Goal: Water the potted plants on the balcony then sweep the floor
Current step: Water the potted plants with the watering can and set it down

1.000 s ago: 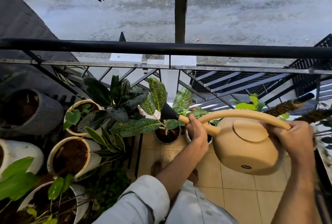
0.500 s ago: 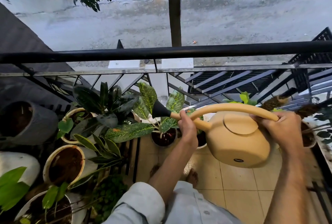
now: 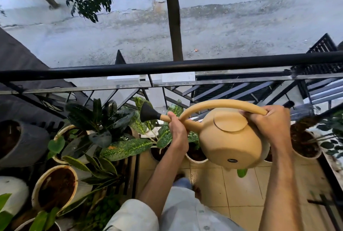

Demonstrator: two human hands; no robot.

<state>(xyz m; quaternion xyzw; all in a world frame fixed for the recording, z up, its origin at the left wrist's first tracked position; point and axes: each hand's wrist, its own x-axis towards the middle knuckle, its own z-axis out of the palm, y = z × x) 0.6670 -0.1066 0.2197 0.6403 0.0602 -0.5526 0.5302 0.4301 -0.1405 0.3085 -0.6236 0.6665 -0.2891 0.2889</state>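
Centrally, a tan watering can [image 3: 230, 138] is held in the air by both hands, tipped so that its flat base faces the camera. Its spout is gripped by the left hand [image 3: 176, 128], fingers curled around the tube just behind the black rose [image 3: 147, 113]; the far end of the arched handle [image 3: 222, 103] is clasped by the right hand [image 3: 271, 121]. The rose is pointed leftward, beyond the left hand, over a plant with yellow-veined green leaves [image 3: 128, 147]. To the left of that hand a dark-leaved plant [image 3: 96, 119] is seen in a pale pot, and nearer the camera a cream pot of bare soil [image 3: 55, 188] is found, with a grey pot [image 3: 24, 143] further left. Under the can, the rim of a white ribbed pot [image 3: 196, 159] is partly hidden by the left wrist and the can body. To the right of the right hand another pale pot [image 3: 304, 147] is seen. Beyond both hands the black railing [image 3: 167, 68] is crossed by a vertical pole [image 3: 172, 17], with a street [image 3: 241, 26] below. Beneath the forearms, beige floor tiles [image 3: 241, 190] and a light sleeve [image 3: 133, 216] are visible.
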